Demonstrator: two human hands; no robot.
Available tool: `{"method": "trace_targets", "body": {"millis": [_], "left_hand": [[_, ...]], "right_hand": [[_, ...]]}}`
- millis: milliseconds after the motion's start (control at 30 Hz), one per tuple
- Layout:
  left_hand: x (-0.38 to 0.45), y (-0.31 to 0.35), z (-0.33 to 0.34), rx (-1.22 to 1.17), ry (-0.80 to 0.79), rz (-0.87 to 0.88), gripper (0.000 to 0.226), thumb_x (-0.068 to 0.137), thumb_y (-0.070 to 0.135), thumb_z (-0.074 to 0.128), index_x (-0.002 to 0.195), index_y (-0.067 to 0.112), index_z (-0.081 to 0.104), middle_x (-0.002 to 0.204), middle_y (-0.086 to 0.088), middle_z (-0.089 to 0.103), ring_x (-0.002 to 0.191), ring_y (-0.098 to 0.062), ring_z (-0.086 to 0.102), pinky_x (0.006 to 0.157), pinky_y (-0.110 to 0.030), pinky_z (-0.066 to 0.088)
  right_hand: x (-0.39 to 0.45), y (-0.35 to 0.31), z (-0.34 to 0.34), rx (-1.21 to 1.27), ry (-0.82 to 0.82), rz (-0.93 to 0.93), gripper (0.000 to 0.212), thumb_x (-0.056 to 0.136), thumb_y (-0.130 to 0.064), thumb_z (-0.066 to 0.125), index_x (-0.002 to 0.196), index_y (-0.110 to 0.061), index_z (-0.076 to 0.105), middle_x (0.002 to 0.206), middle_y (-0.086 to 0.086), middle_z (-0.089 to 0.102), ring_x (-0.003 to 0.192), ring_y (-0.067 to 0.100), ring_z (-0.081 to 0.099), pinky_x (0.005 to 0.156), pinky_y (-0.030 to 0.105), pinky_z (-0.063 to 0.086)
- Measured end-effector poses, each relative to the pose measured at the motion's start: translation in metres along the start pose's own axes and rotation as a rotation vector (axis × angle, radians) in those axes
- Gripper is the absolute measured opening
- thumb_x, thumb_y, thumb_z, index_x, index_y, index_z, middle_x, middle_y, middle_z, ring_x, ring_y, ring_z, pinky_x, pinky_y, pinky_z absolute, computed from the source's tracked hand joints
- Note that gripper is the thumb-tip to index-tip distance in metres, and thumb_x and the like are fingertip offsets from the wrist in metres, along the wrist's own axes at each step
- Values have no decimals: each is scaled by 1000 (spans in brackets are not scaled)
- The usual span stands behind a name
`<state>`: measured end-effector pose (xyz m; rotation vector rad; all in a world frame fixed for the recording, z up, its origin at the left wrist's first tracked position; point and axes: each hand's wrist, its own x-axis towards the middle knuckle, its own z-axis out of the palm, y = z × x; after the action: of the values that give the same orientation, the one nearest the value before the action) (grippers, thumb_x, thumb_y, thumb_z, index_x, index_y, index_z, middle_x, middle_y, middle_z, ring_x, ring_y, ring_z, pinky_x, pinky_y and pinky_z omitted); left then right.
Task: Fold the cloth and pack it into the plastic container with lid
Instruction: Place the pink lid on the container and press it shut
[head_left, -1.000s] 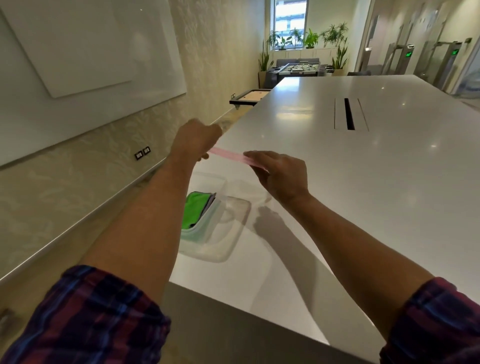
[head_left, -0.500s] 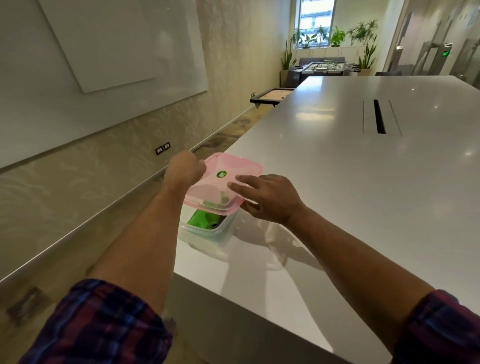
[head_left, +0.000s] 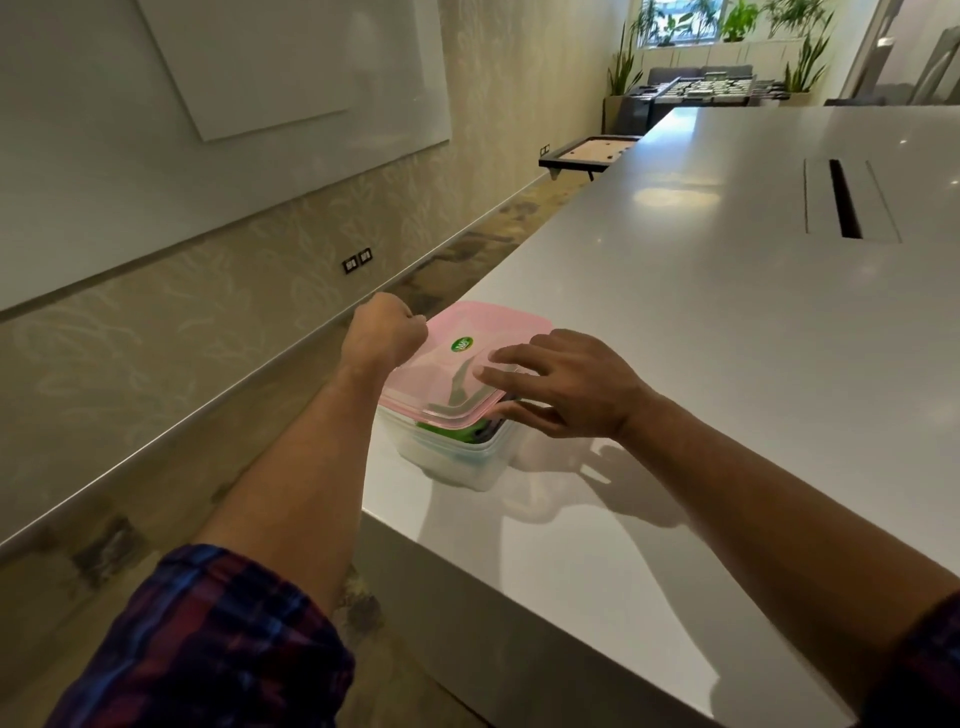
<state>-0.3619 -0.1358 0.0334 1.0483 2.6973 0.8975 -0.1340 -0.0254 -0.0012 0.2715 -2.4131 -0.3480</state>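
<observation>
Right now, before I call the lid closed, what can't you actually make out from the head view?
- Far and left rim of the plastic container: covered by the pink lid and left hand; seating unknown.
- Green cloth: only a sliver shows under the lid's near edge; fold hidden.
- Left hand's fingers: curled out of sight, grip unclear.
- Right hand: thumb partly tucked under the lid edge.
- Lid sticker: too small to read.

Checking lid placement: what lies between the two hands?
In the head view, the translucent pink plastic lid lies between the left hand and right hand, atop the clear plastic container holding the green cloth.
</observation>
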Motion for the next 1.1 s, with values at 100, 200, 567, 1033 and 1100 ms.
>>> {"method": "trace_targets", "body": {"millis": [100,200,567,1033,1100], "left_hand": [[3,-6,4,-6,-9,-25,41,92,43,67,76,6,77,73,-9,72,72,-25,69,61,-32,49],[5,-10,5,-5,-3,-47,45,90,48,68,73,7,77,70,-8,72,67,-24,66,62,-33,50],[3,-11,4,22,12,-15,38,88,41,68,77,6,78,77,-10,75,70,-25,70,60,-34,54],[-16,-11,14,115,135,-25,38,96,46,62,79,13,73,72,-5,68,70,-24,66,70,-38,58],[-20,-11,15,139,192,-46,38,95,46,62,78,14,73,68,-3,65,64,-21,62,60,-32,50]], "right_hand": [[-5,1,6,-12,15,-19,38,95,-37,69,120,-10,74,113,18,74,84,33,72,68,32,54],[-9,3,8,42,-2,-8,39,96,-37,68,120,-8,72,115,19,72,86,33,71,70,34,55],[-14,4,17,101,-3,-28,45,91,-47,68,120,-12,73,113,18,69,91,33,64,77,37,48],[-2,-10,9,287,-211,-83,51,96,-34,63,144,-17,57,148,12,56,135,34,54,105,52,48],[-2,-12,7,301,-214,-74,51,94,-31,65,143,-17,58,147,11,57,135,33,54,104,53,48]]}}
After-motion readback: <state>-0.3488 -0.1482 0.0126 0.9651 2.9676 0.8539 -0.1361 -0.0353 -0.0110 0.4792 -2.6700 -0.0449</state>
